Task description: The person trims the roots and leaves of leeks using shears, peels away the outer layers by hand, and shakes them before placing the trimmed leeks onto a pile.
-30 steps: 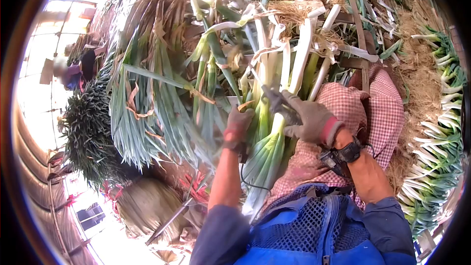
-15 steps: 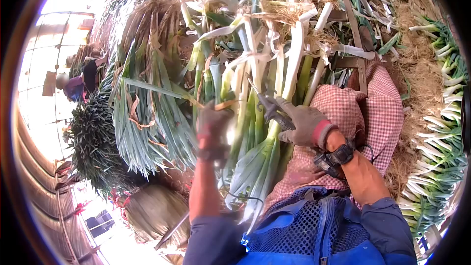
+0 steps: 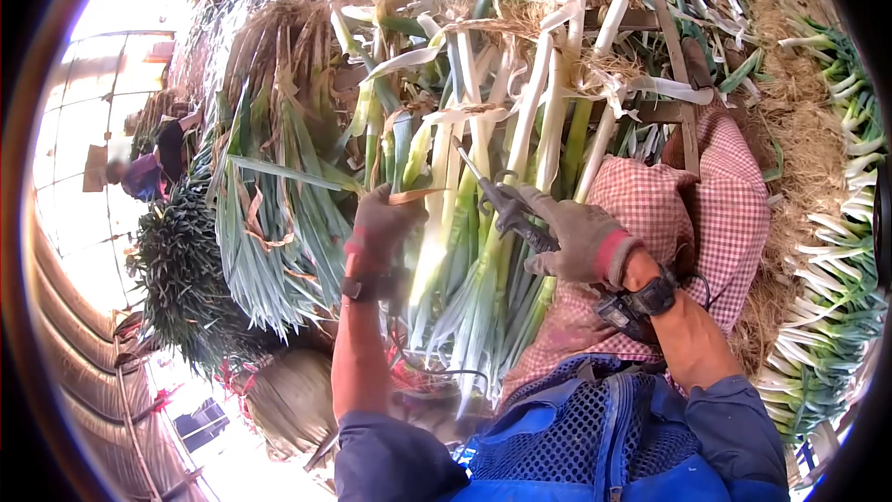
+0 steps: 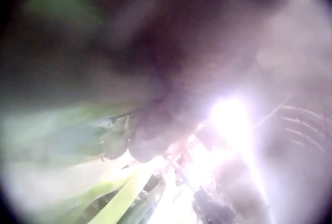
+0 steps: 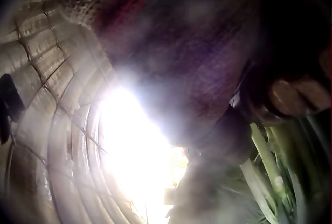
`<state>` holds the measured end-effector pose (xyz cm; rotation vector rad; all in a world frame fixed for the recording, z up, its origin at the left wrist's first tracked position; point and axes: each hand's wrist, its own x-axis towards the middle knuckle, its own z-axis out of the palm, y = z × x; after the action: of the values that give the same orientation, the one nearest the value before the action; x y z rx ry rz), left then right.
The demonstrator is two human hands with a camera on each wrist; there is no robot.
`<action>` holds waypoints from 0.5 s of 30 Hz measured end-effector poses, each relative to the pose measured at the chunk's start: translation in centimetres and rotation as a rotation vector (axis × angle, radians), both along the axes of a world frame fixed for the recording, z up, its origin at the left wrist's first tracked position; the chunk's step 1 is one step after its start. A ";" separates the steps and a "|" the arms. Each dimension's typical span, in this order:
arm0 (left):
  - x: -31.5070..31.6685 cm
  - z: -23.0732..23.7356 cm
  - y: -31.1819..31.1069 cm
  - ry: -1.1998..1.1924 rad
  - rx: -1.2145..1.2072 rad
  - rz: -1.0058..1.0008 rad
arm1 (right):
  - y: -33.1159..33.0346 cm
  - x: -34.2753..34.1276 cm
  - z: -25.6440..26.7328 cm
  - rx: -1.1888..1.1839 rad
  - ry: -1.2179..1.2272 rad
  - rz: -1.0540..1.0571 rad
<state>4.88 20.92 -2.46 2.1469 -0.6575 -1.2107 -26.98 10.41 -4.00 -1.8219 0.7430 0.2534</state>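
Long green onions [image 3: 548, 121] lie in front of me, white stalks and roots away, green leaves towards my lap. My gloved left hand [image 3: 379, 228] is over the leaves left of the white stalks, pinching a dry brown leaf strip [image 3: 418, 196]. In my gloved right hand [image 3: 581, 234] I grip a dark air blow gun [image 3: 509, 209], its thin metal nozzle pointing up-left across the stalks. The left wrist view shows the left hand [image 4: 176, 73] dark and blurred above pale stalks [image 4: 122, 195]. Stalks [image 5: 267, 167] also show beside the right hand [image 5: 181, 63] in the right wrist view.
A thick bundle of green onions [image 3: 269, 223] hangs at the left, with a darker leafy pile [image 3: 186, 270] beyond. Checked cloth [image 3: 641, 209] covers my lap. Peeled green onions [image 3: 822, 288] line the far right. Another person [image 3: 153, 163] is at the far left.
My left hand has moved left, away from the right hand, with the dry leaf strip. Leaves between my hands have shifted and spread. The right hand and blow gun stay near the same spot.
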 end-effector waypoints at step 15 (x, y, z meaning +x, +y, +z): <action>1.2 13.6 -6.8 0.182 -0.518 -0.106 | 0.2 0.0 -0.8 0.058 -0.138 -0.153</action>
<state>6.06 14.11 11.13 1.5730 -0.8984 -1.1229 -26.99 10.61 -4.75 -1.6996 0.7657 0.0474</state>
